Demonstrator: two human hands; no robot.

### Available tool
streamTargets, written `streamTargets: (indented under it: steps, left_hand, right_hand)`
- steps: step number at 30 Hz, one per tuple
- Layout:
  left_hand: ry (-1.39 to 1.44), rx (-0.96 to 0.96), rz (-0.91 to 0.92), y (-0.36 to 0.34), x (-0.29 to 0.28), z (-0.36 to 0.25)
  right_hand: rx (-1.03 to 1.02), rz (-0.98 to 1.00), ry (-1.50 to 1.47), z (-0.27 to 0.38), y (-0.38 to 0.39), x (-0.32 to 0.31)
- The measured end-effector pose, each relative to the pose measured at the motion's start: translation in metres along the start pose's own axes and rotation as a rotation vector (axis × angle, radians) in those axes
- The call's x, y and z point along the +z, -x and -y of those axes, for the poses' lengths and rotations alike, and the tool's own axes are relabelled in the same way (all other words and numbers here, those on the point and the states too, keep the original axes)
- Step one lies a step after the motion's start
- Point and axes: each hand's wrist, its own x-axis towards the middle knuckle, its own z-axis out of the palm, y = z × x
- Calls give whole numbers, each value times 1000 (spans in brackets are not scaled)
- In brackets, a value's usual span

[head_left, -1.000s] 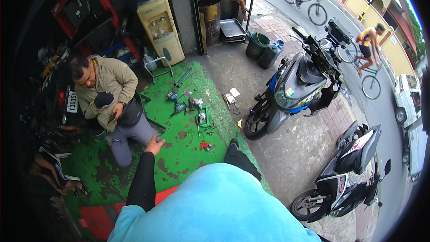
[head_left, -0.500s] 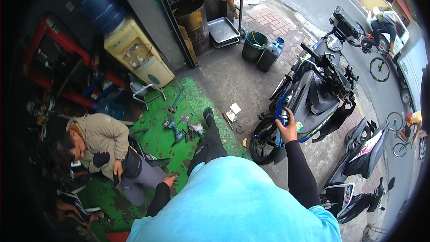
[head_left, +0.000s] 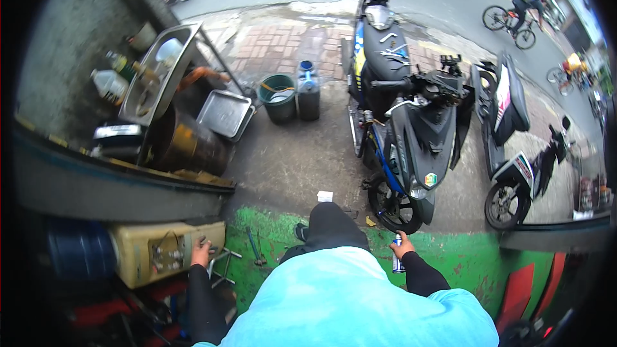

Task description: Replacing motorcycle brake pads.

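Observation:
My right hand (head_left: 403, 244) is closed around a blue-and-white spray can (head_left: 396, 263), held low at my right side above the green floor. My left hand (head_left: 202, 250) hangs open, fingers loosely curled and apart, over or beside the cream water dispenser (head_left: 132, 254); whether it touches it is unclear. Ahead of me, slightly right, stands a grey-and-blue scooter (head_left: 414, 141) with wrenches (head_left: 392, 48) lying on its seat. A small white paper (head_left: 324, 196) lies on the concrete near my leg, and a long tool (head_left: 256, 247) rests on the green floor.
A black-and-white scooter (head_left: 511, 109) stands at right. A metal sink (head_left: 135, 106), rusty drum (head_left: 186, 148), steel trays (head_left: 222, 112), green bucket (head_left: 279, 103) and dark jug (head_left: 308, 99) line the left. Red metal pieces (head_left: 514, 292) stand at lower right. Cyclists (head_left: 524, 6) pass on the road.
I have turned toward the street, so the co-worker in the tan jacket has left the view. The spray can, in my right hand, has dropped lower to my side. The cyclists have moved along the road.

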Motion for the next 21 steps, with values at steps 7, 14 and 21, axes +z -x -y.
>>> streamTargets:
  steps: [7, 14, 21]
  left_hand:
    - [-198, 484, 340, -141, 115, -314]
    - [-403, 1346, 769, -43, 354, -520]
    - [-415, 1743, 838, 19, 488, -597]
  right_hand:
    - [305, 13, -233, 29, 2, 113]
    - [421, -267, -567, 118, -14, 198]
    - [612, -448, -774, 176, 26, 239]
